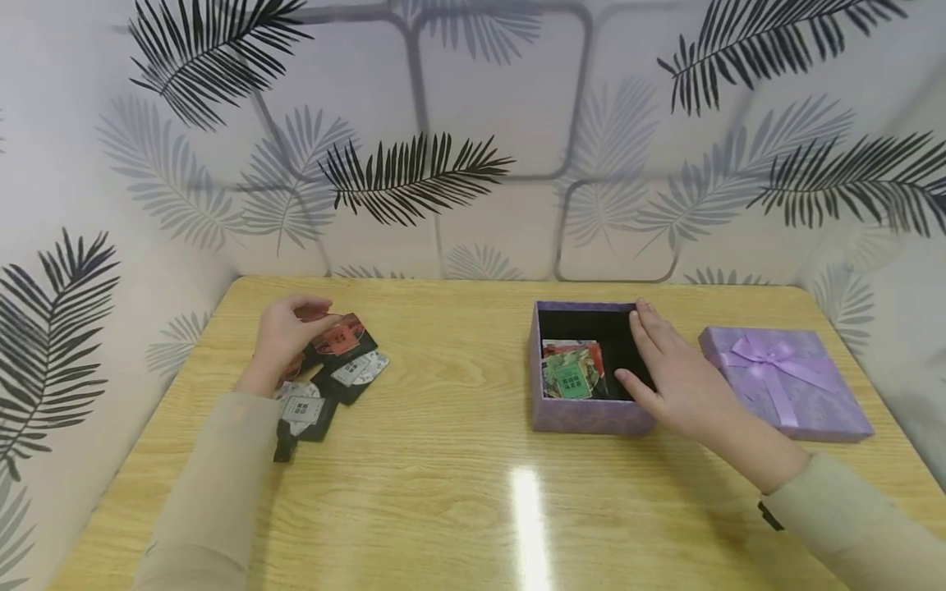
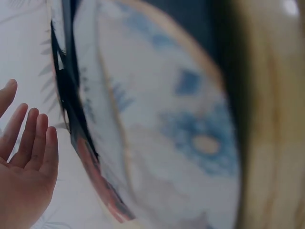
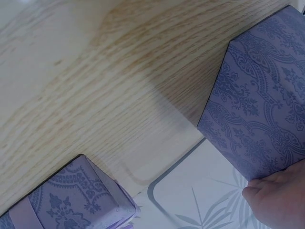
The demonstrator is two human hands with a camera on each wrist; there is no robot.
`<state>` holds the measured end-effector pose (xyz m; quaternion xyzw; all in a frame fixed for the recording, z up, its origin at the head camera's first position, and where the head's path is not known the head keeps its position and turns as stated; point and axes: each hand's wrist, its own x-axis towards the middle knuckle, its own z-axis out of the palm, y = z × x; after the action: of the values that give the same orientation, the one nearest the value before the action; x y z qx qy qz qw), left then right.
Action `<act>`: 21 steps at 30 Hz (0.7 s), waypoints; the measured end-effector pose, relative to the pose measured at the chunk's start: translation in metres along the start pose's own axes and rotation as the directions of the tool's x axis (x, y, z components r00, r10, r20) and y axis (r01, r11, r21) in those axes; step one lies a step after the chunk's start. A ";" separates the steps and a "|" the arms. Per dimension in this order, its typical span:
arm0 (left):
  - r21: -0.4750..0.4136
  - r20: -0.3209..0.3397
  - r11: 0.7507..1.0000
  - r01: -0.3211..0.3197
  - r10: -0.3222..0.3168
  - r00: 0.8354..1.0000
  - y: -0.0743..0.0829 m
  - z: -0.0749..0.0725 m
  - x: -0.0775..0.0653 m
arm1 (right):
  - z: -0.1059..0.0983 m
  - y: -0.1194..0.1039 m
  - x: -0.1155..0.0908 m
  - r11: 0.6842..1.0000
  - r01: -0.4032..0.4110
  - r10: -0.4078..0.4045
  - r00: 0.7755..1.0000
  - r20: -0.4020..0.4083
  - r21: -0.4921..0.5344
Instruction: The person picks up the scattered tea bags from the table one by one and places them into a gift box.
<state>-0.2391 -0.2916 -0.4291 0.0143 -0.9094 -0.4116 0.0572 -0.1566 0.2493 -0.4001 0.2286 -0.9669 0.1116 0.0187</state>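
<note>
Purple box's [image 1: 591, 417] right side, partly hidden behind right hand [image 1: 683, 390]

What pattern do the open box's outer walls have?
The open box has darker floral scrollwork on purple, clearest in the right wrist view.

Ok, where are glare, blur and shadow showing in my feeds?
Head: a bright glare streak on the table; left wrist: the large packet is badly out of focus, the left hand sharper; right wrist: a dim picture, with a soft shadow on the table beside the box, whose pattern looks crisp.
</note>
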 end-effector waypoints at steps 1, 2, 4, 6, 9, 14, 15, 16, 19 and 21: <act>0.004 0.004 1.000 0.003 -0.003 1.000 -0.001 0.001 0.001 | 0.000 0.000 0.000 1.000 0.000 0.000 1.000 -0.001 0.001; 0.013 0.008 1.000 0.004 -0.004 1.000 -0.002 0.001 0.002 | 0.000 0.000 0.000 1.000 0.000 0.000 1.000 -0.001 0.003; 0.026 0.015 1.000 -0.002 0.001 1.000 -0.004 0.003 0.004 | 0.000 0.001 0.000 1.000 -0.001 0.001 1.000 -0.004 0.006; 0.026 0.022 1.000 0.002 -0.002 1.000 -0.006 0.004 0.006 | 0.000 0.001 0.000 1.000 0.001 -0.001 1.000 -0.007 0.006; 0.020 0.031 1.000 0.021 -0.022 0.999 -0.010 0.003 0.007 | 0.001 0.001 0.000 1.000 0.002 -0.002 1.000 -0.008 0.005; 0.012 0.074 0.998 0.065 -0.066 0.995 -0.013 0.001 0.005 | 0.001 0.001 0.000 1.000 0.005 -0.005 1.000 -0.010 0.008; 0.014 0.083 0.997 0.070 -0.071 0.994 -0.013 0.001 0.005 | 0.001 0.001 0.000 1.000 0.006 -0.006 1.000 -0.011 0.009; 0.020 0.092 0.997 0.072 -0.073 0.993 -0.014 0.001 0.005 | 0.001 0.001 0.000 1.000 0.006 -0.006 1.000 -0.011 0.009; 0.027 0.123 0.997 0.071 -0.074 0.990 -0.016 0.001 0.006 | 0.001 0.001 0.001 1.000 0.010 -0.010 1.000 -0.015 0.008; 0.030 0.145 0.997 0.068 -0.072 0.987 -0.018 0.002 0.006 | 0.002 0.001 0.001 1.000 0.013 -0.012 1.000 -0.020 0.006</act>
<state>-0.2461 -0.3023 -0.4430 0.0170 -0.9153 -0.4018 -0.0241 -0.1581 0.2496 -0.4018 0.2337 -0.9649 0.1166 0.0282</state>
